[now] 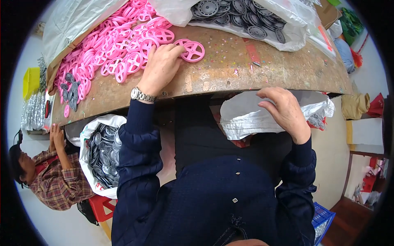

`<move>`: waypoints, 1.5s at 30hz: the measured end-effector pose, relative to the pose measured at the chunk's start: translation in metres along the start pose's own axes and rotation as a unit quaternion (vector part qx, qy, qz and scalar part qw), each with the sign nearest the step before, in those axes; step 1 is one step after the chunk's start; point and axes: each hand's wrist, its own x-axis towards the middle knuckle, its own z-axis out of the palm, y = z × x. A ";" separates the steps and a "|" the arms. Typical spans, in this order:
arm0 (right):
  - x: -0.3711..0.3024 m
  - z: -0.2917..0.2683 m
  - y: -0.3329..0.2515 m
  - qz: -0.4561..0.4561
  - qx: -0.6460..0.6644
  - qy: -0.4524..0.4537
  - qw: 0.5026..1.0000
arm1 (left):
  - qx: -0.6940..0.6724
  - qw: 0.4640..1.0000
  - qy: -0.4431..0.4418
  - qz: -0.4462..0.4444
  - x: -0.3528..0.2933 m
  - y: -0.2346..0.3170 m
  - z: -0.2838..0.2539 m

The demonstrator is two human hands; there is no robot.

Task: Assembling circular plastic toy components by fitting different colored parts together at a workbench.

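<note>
Your left hand (161, 67) rests on the table (230, 67) with its fingers curled over the near edge of the pink wheel pile (119, 45), the fingertips touching one loose pink spoked wheel (192, 51) that lies flat just apart from the heap; the hand is closing on the rim, not yet lifting. Your right hand (287, 112) hangs below the table edge, fingers loosely bent and parted, at the mouth of the white plastic bag (254, 119) in your lap, holding nothing that shows. To pick cleanly, I judge it best to pinch the wheel by its rim rather than through the spokes, and to slide it toward you before lifting, so the neighbours are not dragged along. Keep the right hand at the bag's mouth so the opening stays wide. Further out, a bag of grey wheels (238, 16) sits at the far side of the table, a few grey ones (70, 91) lie at the left end of the pink heap, and another sack of grey wheels (102, 151) stands on the floor beside a seated co-worker (53, 172).
</note>
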 end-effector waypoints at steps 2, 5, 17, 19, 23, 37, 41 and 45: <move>0.005 -0.002 -0.002 0.001 -0.001 -0.002 1.000 | -0.041 0.999 -0.020 -0.024 0.000 0.010 -0.005; 0.016 -0.004 -0.009 -0.009 0.009 0.003 1.000 | -0.029 0.999 0.043 -0.009 0.003 0.022 -0.001; 0.084 -0.002 0.029 0.009 0.009 0.203 0.979 | -0.094 0.988 0.114 -0.053 0.014 0.045 0.016; 0.097 -0.003 0.043 -0.031 -0.170 0.259 0.950 | -0.103 0.984 0.138 -0.047 0.011 0.050 0.012; 0.121 0.010 0.066 -0.034 -0.241 0.267 0.932 | -0.557 0.804 0.092 -0.185 0.003 0.066 0.011; 0.118 0.002 0.043 0.002 -0.062 0.325 0.944 | -0.944 0.256 -0.034 -0.205 -0.013 0.097 0.021; 0.090 0.009 0.002 0.041 0.373 0.210 0.903 | -0.935 0.283 -0.041 -0.210 -0.013 0.100 0.022; 0.067 0.012 -0.018 0.063 0.407 0.116 0.904 | -0.917 0.320 -0.044 -0.233 -0.008 0.112 0.015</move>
